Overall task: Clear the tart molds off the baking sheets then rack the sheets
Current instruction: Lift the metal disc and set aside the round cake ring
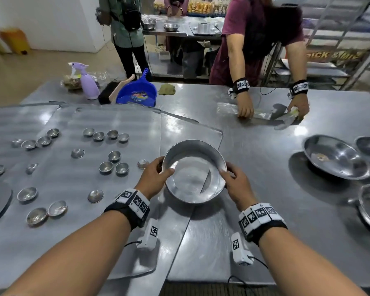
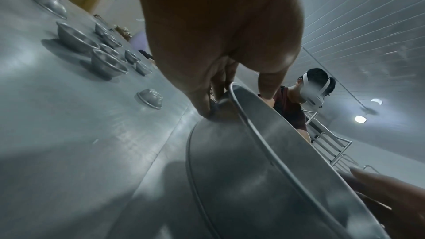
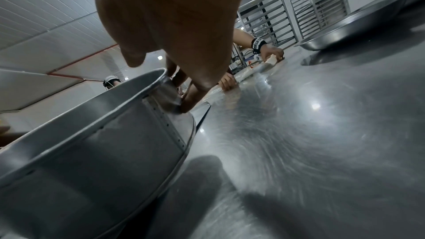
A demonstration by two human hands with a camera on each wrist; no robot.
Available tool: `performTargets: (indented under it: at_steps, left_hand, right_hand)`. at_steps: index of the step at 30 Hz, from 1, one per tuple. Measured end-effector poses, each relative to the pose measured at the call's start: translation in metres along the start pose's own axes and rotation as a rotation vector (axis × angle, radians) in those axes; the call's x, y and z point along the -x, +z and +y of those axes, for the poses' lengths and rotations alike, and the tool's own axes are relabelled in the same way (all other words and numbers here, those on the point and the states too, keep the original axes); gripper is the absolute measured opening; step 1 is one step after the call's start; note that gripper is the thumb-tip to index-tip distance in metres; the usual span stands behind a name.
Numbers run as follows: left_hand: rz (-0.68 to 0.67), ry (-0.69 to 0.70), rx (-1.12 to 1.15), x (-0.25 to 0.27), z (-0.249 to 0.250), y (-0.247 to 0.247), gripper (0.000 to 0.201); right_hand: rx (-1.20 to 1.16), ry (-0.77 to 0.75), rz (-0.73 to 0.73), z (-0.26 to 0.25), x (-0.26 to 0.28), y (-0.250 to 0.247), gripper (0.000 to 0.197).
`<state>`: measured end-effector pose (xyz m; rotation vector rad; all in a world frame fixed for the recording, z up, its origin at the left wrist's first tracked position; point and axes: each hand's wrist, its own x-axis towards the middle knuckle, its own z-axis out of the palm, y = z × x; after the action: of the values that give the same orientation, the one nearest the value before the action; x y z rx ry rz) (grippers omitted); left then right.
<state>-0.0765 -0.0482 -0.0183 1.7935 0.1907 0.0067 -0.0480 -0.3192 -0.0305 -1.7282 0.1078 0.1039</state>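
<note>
- Both hands hold a round straight-walled metal pan (image 1: 193, 171) at frame centre, tipped toward the camera, empty inside.
- Left hand (image 1: 156, 174) at the pan's 9 o'clock rim: thumb hooked over into the inside, fingers (image 2: 202, 101) curled down the outer wall, gripping it.
- Right hand (image 1: 235, 182) at the pan's 3 o'clock rim: same grip, thumb over the edge, fingers (image 3: 195, 97) wrapped on the outside wall.
- Whether the pan's base touches the steel surface (image 1: 265, 163) or is lifted just above it, cannot tell.
- Tart molds (image 1: 113, 155), small shiny metal cups, lie scattered on the baking sheets (image 1: 77, 227) from 8 to 10 o'clock of the pan; nearest one (image 1: 143, 163) just beside the left hand; some upright, some flipped over.
- Sheets lie flat and overlap, one edge running under the pan.
- Large shallow steel bowls (image 1: 335, 157) at 3 o'clock, well apart from the pan.
- Blue dustpan (image 1: 138, 91), brush (image 1: 109, 92), lilac spray bottle (image 1: 88, 81) and a green cloth (image 1: 166, 89) at 11 to 12 o'clock on the far side of the surface.
- Second person (image 1: 259, 39) at 1 o'clock, both hands on clear plastic wrap (image 1: 226, 108).
- Metal tray rack (image 3: 319, 4) behind that person.
</note>
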Motion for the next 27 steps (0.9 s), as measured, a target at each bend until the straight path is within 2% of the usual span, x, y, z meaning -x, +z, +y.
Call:
performTargets:
  at_steps: [5, 9, 12, 15, 18, 21, 24, 27]
  left_hand:
    - [-0.027, -0.006, -0.041, 0.0, -0.006, -0.002, 0.056]
    - [-0.045, -0.045, -0.045, 0.0, -0.012, 0.002, 0.05]
    - [-0.057, -0.06, -0.074, -0.003, -0.014, 0.003, 0.059]
    - [-0.038, -0.094, -0.106, -0.01, -0.013, -0.002, 0.067]
    - [0.027, -0.102, -0.103, -0.007, -0.012, -0.008, 0.062]
    - [0.091, -0.1, -0.102, 0.003, -0.011, -0.018, 0.045]
    - [0.157, -0.097, -0.134, 0.028, -0.008, -0.038, 0.033]
    - [0.268, -0.149, -0.135, 0.064, -0.006, -0.065, 0.025]
  right_hand:
    - [0.069, -0.002, -0.036, 0.004, 0.0, -0.005, 0.048]
    - [0.116, 0.093, -0.105, 0.014, -0.004, -0.006, 0.049]
    - [0.128, 0.13, -0.098, 0.019, -0.009, -0.006, 0.046]
    - [0.283, 0.113, -0.072, 0.01, -0.014, -0.006, 0.048]
    - [0.527, 0.02, -0.015, -0.013, -0.017, -0.001, 0.051]
    - [0.645, -0.149, -0.023, -0.042, -0.015, 0.018, 0.04]
    - [0.655, -0.291, -0.129, -0.066, -0.007, 0.054, 0.034]
    - [0.627, -0.344, -0.35, -0.079, 0.007, 0.101, 0.03]
